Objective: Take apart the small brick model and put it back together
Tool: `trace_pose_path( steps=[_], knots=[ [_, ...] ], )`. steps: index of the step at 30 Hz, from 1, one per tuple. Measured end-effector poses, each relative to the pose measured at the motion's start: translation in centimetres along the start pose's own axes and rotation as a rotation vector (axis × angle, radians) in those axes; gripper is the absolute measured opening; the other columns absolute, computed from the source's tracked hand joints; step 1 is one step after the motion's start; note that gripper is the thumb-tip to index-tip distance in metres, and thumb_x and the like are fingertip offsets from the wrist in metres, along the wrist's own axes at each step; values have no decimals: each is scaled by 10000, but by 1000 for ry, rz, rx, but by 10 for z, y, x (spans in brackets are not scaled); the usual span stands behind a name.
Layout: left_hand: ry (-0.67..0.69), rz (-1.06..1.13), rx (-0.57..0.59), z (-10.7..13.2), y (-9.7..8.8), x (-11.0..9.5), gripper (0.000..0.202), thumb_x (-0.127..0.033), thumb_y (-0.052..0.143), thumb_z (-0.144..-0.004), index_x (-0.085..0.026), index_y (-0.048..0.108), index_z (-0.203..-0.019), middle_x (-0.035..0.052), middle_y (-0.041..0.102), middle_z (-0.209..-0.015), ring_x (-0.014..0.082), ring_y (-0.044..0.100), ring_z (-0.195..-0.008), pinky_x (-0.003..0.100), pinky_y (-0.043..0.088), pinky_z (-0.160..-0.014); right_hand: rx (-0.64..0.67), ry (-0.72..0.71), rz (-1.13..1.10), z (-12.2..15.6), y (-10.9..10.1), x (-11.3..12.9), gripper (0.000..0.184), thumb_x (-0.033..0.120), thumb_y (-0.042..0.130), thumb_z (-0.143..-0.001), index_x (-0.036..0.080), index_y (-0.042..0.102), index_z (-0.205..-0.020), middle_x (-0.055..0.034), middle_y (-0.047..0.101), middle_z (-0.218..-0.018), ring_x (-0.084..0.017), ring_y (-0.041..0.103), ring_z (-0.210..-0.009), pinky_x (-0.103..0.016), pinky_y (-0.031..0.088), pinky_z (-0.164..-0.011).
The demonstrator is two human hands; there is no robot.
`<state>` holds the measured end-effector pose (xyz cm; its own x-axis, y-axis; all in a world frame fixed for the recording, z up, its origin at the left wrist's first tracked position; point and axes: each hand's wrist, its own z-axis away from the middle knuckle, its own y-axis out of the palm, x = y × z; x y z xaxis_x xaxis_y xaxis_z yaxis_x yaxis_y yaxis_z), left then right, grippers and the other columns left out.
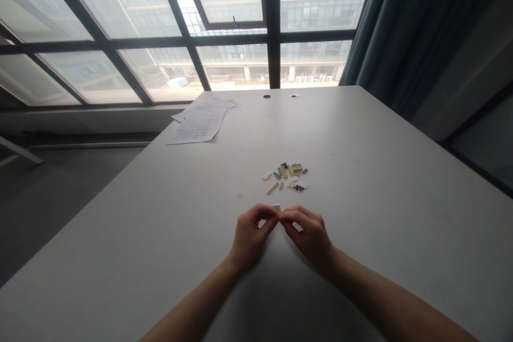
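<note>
My left hand and my right hand meet at the fingertips, low in the middle of the head view. Between them is a small cream toy building brick, pinched by both hands; its lower part is hidden by my fingers. Just beyond lies a loose pile of building bricks in tan, white, grey and black. A long tan brick lies at the near left of the pile, with a white brick farther left. Black pieces sit at its near right.
The white table stretches toward a large window. Printed paper sheets lie at its far left edge. Two round cable holes are near the far edge, one being a dark hole. A dark curtain hangs at right.
</note>
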<state>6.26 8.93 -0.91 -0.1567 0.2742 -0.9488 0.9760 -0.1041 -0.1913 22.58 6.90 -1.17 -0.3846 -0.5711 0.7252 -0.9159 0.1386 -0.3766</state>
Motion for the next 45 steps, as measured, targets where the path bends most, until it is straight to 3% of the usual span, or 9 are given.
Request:
trace_pose_path(
  steps=[4,7,10,15,23,28,31,37,45],
  knots=[
    [53,-68,-76,0,-1,0,181,-231,707,-777,-187,627,-933,-5,680,-752,129,651,-697,243,531,-682,-30,177,-155,-2,0,2,65,213,609,-845,192,669,-859,-39,706,-788,-156,659,-702,-261,528,-678],
    [238,-237,-59,1,-4,-4,47,-181,694,-789,-193,667,-826,2,690,-767,122,653,-709,231,519,-695,-14,353,-324,-2,0,0,110,278,653,-827,176,660,-867,-37,691,-763,-154,646,-666,-265,527,-644],
    [426,-273,-67,2,-5,-8,64,-131,684,-789,-193,671,-793,13,682,-820,119,652,-750,225,520,-706,43,469,-505,-2,1,-4,177,320,699,-798,171,665,-888,-40,687,-796,-150,637,-678,-277,526,-659],
    [519,-326,-114,1,-4,-7,97,-98,673,-785,-195,673,-779,21,649,-845,117,636,-771,216,518,-695,71,554,-726,-2,6,-5,258,278,766,-734,189,661,-952,-16,675,-805,-136,636,-714,-267,521,-681],
    [412,-267,-12,4,-4,-4,136,-98,601,-833,-200,672,-889,23,688,-856,130,651,-792,244,523,-739,-13,572,-768,-3,9,-6,308,241,776,-711,203,616,-972,18,648,-747,-121,621,-661,-259,510,-649],
    [322,-276,-26,5,-3,-6,284,-137,631,-824,-208,624,-1099,4,687,-827,117,646,-744,232,516,-731,-8,512,-664,-3,8,-7,207,239,741,-745,193,637,-918,-2,655,-780,-129,612,-698,-258,494,-663],
    [305,-268,29,4,-2,-6,189,-147,605,-842,-208,658,-1013,12,687,-852,120,642,-770,229,509,-728,-2,476,-594,-4,6,-7,156,229,719,-756,184,659,-893,-21,670,-807,-131,601,-698,-263,492,-669],
    [190,-325,4,8,-1,-5,34,-188,648,-803,-184,631,-832,-13,675,-742,114,625,-683,219,497,-678,-63,482,-546,-6,3,-6,194,224,732,-720,196,666,-901,-27,690,-818,-154,628,-733,-293,510,-719],
    [103,-339,-67,8,-1,-5,109,-266,711,-760,-182,643,-770,-17,700,-694,114,633,-615,199,491,-587,-119,576,-694,-7,3,-8,237,261,766,-703,202,667,-910,-11,689,-820,-160,654,-784,-292,525,-755]
  ],
)
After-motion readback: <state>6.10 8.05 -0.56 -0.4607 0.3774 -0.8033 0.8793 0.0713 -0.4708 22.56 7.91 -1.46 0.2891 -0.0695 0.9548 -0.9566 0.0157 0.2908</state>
